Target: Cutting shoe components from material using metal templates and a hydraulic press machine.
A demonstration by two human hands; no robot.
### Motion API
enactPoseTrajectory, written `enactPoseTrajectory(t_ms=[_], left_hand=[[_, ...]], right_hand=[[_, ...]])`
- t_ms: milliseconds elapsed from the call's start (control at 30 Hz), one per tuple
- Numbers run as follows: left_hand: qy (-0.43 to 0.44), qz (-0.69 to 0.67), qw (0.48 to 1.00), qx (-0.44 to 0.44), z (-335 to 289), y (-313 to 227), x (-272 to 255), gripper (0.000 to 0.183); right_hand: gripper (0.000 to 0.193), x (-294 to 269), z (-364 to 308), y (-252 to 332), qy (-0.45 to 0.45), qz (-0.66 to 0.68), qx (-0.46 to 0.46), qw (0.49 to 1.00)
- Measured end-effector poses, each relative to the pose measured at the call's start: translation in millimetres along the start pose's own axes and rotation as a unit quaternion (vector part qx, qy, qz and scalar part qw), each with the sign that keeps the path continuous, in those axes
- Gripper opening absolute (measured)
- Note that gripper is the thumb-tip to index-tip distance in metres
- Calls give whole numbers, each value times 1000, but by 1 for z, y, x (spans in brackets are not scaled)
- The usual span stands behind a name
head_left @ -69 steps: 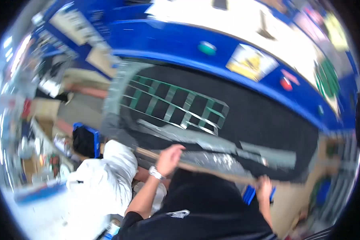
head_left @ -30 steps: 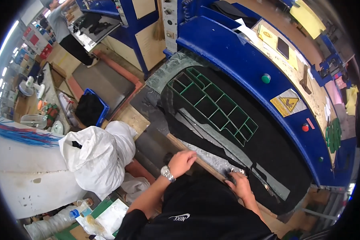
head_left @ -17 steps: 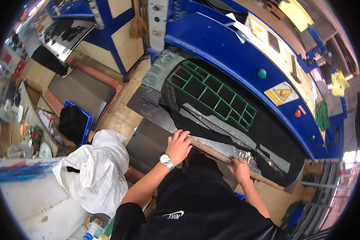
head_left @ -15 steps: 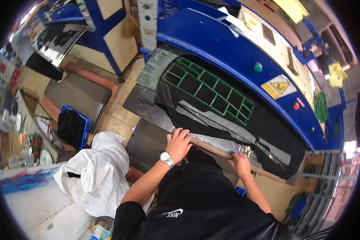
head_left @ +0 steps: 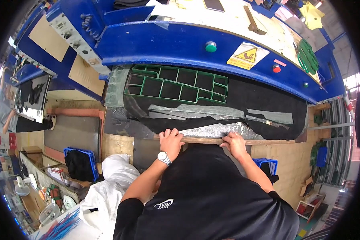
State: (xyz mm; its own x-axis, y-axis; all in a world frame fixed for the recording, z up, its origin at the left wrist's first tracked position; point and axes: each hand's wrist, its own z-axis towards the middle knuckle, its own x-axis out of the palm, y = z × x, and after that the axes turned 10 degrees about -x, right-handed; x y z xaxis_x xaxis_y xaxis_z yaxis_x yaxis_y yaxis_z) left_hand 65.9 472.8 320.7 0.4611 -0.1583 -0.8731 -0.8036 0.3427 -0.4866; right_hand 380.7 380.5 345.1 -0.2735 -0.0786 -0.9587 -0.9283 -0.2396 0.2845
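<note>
Both the left hand (head_left: 171, 138) and the right hand (head_left: 234, 143) lie flat, fingers spread, grasping nothing, on the grey sheet (head_left: 212, 130); its length runs nine to three o'clock.

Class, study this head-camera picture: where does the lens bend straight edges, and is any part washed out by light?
Head view: the blue machine front bows into an arc toward the rim; the pale machine top is bright and partly washed out; both hands, left hand and right hand, look sharp near the centre; corners go black.
</note>
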Motion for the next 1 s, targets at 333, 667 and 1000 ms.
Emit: enactPoseTrajectory(t_ms=[333, 667, 1000], left_hand=[[-80, 17, 997, 14, -2, 2, 12, 32], [-115, 74, 991, -10, 13, 24, 27, 33], [-95, 56, 994, -2, 30, 20, 2, 32]], right_hand=[[27, -4, 1, 3, -13, -2, -8, 1000], [33, -65, 116, 71, -217, 95, -60, 970], [32, -92, 177, 86, -307, 165, 9, 937]])
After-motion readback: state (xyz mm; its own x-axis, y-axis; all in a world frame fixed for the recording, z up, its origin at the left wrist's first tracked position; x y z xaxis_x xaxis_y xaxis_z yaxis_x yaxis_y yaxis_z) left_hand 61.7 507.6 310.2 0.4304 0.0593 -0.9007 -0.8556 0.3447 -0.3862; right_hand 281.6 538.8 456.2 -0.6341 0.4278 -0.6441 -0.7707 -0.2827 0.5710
